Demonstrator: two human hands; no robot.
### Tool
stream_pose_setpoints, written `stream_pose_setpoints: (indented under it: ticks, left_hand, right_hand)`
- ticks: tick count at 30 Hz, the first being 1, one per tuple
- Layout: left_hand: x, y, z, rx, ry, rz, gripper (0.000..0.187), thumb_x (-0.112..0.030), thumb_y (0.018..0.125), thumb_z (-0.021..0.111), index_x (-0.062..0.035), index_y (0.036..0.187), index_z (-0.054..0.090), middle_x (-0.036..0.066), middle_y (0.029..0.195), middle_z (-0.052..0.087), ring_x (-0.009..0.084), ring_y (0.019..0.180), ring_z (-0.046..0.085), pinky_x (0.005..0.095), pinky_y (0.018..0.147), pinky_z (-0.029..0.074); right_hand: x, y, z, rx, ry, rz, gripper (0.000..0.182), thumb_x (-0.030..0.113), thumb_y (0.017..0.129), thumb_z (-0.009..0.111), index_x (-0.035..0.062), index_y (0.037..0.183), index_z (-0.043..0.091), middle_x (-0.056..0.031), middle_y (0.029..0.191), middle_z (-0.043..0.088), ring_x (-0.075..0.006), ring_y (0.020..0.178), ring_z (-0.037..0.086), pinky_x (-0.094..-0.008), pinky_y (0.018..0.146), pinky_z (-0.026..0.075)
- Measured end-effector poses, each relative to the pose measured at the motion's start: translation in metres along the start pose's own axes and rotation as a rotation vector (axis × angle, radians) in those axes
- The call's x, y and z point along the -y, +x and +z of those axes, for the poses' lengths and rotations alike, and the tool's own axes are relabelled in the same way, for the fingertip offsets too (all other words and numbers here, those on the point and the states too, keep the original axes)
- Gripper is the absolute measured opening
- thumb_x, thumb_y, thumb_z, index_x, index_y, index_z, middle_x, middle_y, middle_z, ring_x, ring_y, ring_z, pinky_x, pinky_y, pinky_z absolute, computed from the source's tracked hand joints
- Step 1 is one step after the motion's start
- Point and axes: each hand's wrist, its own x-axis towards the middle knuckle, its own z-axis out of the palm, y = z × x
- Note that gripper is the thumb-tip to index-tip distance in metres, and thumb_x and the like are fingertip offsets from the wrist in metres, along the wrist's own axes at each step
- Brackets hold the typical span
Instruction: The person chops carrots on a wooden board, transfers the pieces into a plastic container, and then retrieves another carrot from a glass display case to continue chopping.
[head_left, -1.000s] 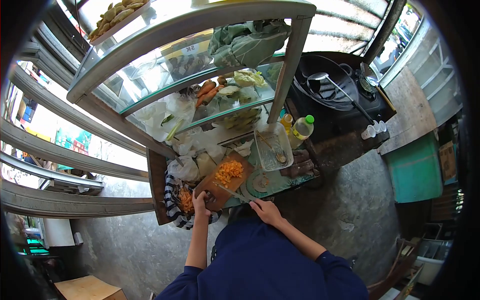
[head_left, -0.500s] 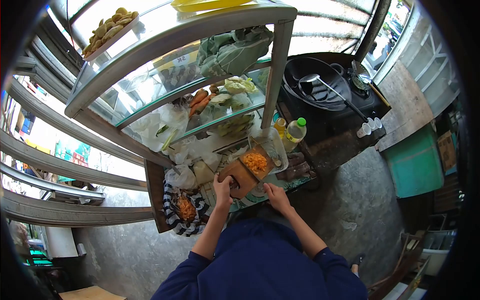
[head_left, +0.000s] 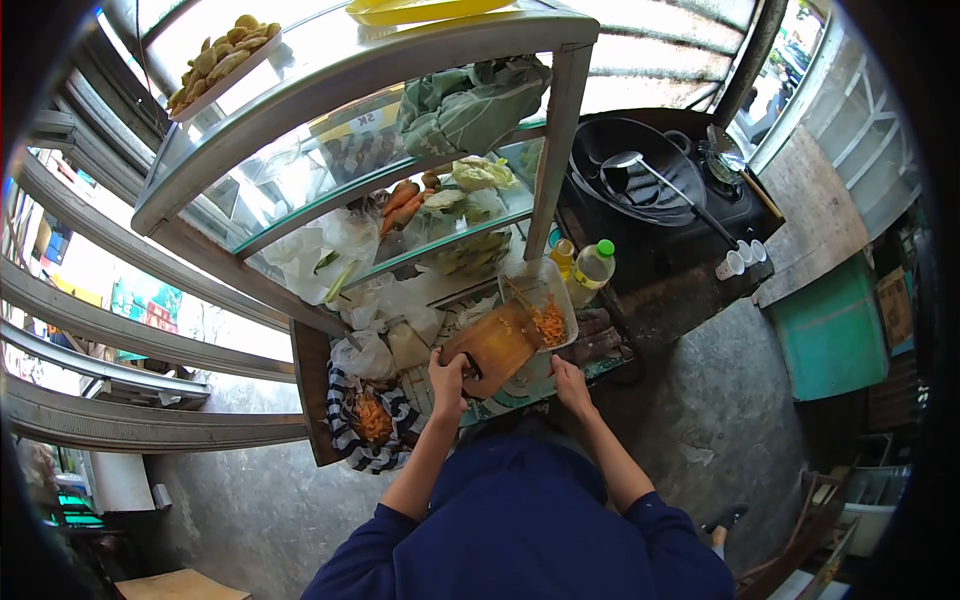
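A wooden cutting board (head_left: 492, 350) is gripped near its handle by my left hand (head_left: 449, 383), its far end at the edge of a clear plastic container (head_left: 566, 300). Chopped orange pieces (head_left: 549, 324) lie inside the container near the board's end. My right hand (head_left: 571, 384) is closed just below the container; in the earlier view a knife blade lay across the board from it, and now the blade is hard to make out near the container. Orange shreds (head_left: 374, 415) rest on a black-and-white checked cloth (head_left: 346, 441) to the left.
A glass cabinet (head_left: 571, 110) holding carrots (head_left: 402, 207) and leafy vegetables stands behind. Two bottles, one green-capped (head_left: 594, 268), stand beside the container. At the right are a black wok (head_left: 625, 185) with a ladle and several small cups (head_left: 743, 258). Plastic bags lie left of the board.
The orange pieces have gone from the board into the container. My right hand has moved right, away from the board, and the board's surface is now mostly bare.
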Motion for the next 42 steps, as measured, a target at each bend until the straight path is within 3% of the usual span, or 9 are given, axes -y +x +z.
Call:
stream_pose_setpoints:
  ticks: [8, 10, 26, 28, 32, 35, 38, 40, 42]
  left_hand:
    - [-0.013, -0.012, 0.009, 0.028, 0.093, 0.008, 0.043, 0.000, 0.067, 0.055, 0.0025, 0.109, 0.045, 0.002, 0.074, 0.052, 0.0114, 0.067, 0.048, 0.0234, 0.063, 0.040]
    - [-0.013, -0.013, 0.009, 0.045, 0.088, 0.030, 0.039, -0.001, 0.068, 0.055, 0.0011, 0.106, 0.046, 0.002, 0.075, 0.052, 0.0112, 0.067, 0.048, 0.0232, 0.063, 0.040]
    - [-0.022, -0.016, 0.012, -0.005, -0.026, -0.009, 0.036, 0.001, 0.070, 0.054, 0.0000, 0.104, 0.042, 0.001, 0.068, 0.047, 0.0091, 0.059, 0.042, 0.0230, 0.054, 0.036]
    - [-0.027, -0.018, 0.010, 0.025, 0.072, -0.038, 0.067, 0.000, 0.069, 0.055, 0.0053, 0.130, 0.029, 0.002, 0.074, 0.050, 0.0108, 0.066, 0.046, 0.0244, 0.062, 0.040]
    - [-0.018, -0.012, -0.002, 0.002, 0.081, -0.044, 0.069, 0.000, 0.068, 0.055, 0.0049, 0.131, 0.027, 0.001, 0.074, 0.049, 0.0109, 0.065, 0.046, 0.0242, 0.063, 0.040]
    - [-0.021, -0.013, -0.004, -0.033, -0.014, -0.025, 0.052, 0.002, 0.070, 0.055, 0.0031, 0.119, 0.038, 0.001, 0.068, 0.047, 0.0091, 0.059, 0.042, 0.0226, 0.054, 0.037]
    - [-0.021, -0.009, -0.020, -0.018, 0.007, -0.031, 0.055, 0.001, 0.070, 0.056, 0.0021, 0.121, 0.036, 0.002, 0.068, 0.048, 0.0095, 0.059, 0.045, 0.0227, 0.054, 0.038]
    - [-0.025, -0.008, -0.033, -0.056, -0.064, -0.027, 0.047, 0.002, 0.069, 0.057, 0.0008, 0.113, 0.042, 0.002, 0.067, 0.050, 0.0098, 0.059, 0.047, 0.0232, 0.055, 0.040]
    - [-0.019, 0.003, -0.055, -0.038, -0.070, -0.008, 0.036, 0.002, 0.070, 0.056, -0.0007, 0.104, 0.047, 0.002, 0.067, 0.051, 0.0104, 0.058, 0.049, 0.0240, 0.055, 0.042]
  right_hand:
    - [0.000, -0.023, 0.011, 0.033, -0.033, -0.125, 0.047, 0.038, 0.092, 0.034, -0.0006, 0.077, 0.056, -0.0206, 0.075, 0.058, -0.0365, 0.077, 0.057, -0.0399, 0.068, 0.042]
    - [-0.016, -0.012, 0.006, -0.080, -0.126, 0.010, 0.048, 0.039, 0.092, 0.033, -0.0006, 0.077, 0.056, -0.0211, 0.076, 0.058, -0.0381, 0.079, 0.056, -0.0408, 0.069, 0.042]
    - [0.009, -0.043, -0.005, 0.049, -0.088, -0.034, 0.050, 0.040, 0.092, 0.032, -0.0015, 0.076, 0.055, -0.0217, 0.073, 0.058, -0.0404, 0.077, 0.055, -0.0426, 0.068, 0.041]
    - [-0.009, -0.033, -0.003, -0.049, -0.136, 0.067, 0.050, 0.040, 0.092, 0.032, -0.0018, 0.075, 0.055, -0.0212, 0.071, 0.057, -0.0394, 0.075, 0.055, -0.0421, 0.067, 0.041]
    - [-0.007, -0.033, -0.003, -0.062, -0.035, 0.065, 0.050, 0.040, 0.092, 0.032, -0.0014, 0.074, 0.055, -0.0213, 0.070, 0.056, -0.0398, 0.075, 0.055, -0.0421, 0.069, 0.041]
    - [-0.010, -0.033, -0.004, -0.028, -0.106, 0.016, 0.051, 0.041, 0.093, 0.032, 0.0003, 0.072, 0.055, -0.0184, 0.066, 0.057, -0.0333, 0.065, 0.058, -0.0395, 0.062, 0.043]
    - [-0.016, -0.023, -0.008, 0.039, 0.098, 0.268, 0.048, 0.045, 0.092, 0.032, 0.0047, 0.078, 0.053, -0.0106, 0.057, 0.051, -0.0215, 0.047, 0.050, -0.0333, 0.048, 0.040]
    - [-0.013, -0.025, -0.017, 0.328, 0.842, 0.525, 0.043, 0.049, 0.092, 0.032, 0.0100, 0.083, 0.048, -0.0009, 0.051, 0.040, -0.0098, 0.038, 0.033, -0.0254, 0.039, 0.029]
    - [-0.009, -0.027, -0.018, 0.367, 0.948, 0.569, 0.042, 0.050, 0.091, 0.032, 0.0114, 0.084, 0.046, 0.0008, 0.050, 0.036, -0.0088, 0.037, 0.029, -0.0239, 0.039, 0.027]
